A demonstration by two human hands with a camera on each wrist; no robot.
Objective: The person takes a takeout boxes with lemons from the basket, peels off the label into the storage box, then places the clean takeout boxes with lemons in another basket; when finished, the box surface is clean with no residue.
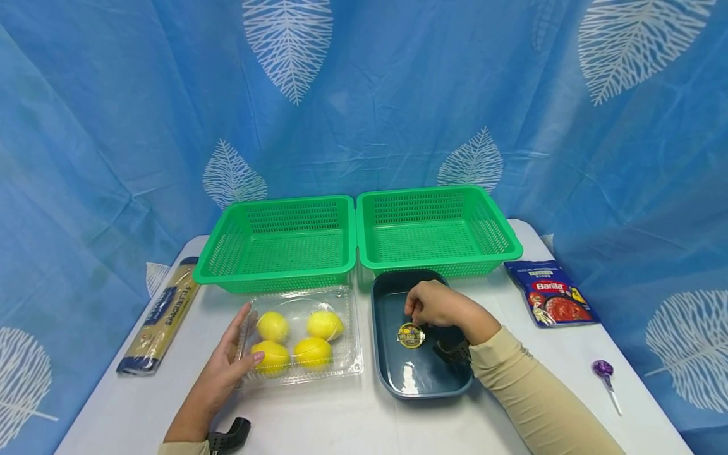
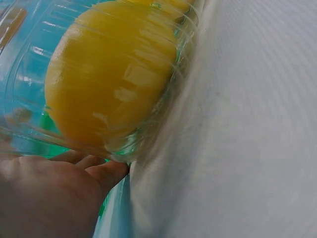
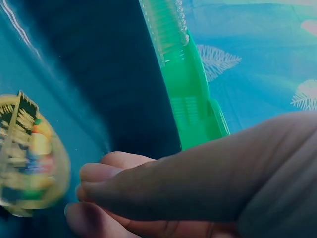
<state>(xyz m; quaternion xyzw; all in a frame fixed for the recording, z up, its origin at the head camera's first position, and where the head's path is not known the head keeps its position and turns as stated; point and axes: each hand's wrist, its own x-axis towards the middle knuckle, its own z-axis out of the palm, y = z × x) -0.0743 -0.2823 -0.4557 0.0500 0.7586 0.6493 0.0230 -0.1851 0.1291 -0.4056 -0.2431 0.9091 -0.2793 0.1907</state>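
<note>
Counted one spaghetti pack (image 1: 162, 319), lying slantwise along the left edge of the white worktop (image 1: 318, 423). Saw the first of two hands next: the left hand (image 1: 224, 370), loosely spread, with fairly straight fingers against the left side of one clear container (image 1: 349, 328) and thumb on top of the lid, touching rather than wrapped round. Counted four lemons (image 1: 325, 325) under that lid, two in the far row and two in the near. Noted two green baskets behind, with the left basket (image 1: 296, 278) beyond the container and the right basket (image 1: 483, 268) just beside. Saw one dark blue dish (image 1: 392, 373) in front of the latter. Found one round gold piece (image 1: 411, 336), printed with lettering, over the dish's floor, right by the fingertips of the right hand (image 1: 438, 305). Saw that hand nearly closed, with curled fingers and thumb drawn together. Could not tell a grip on the piece from mere nearness. Counted one Barilla pouch (image 1: 552, 294) and, nearer, one purple lollipop (image 1: 603, 368) at far right.
</note>
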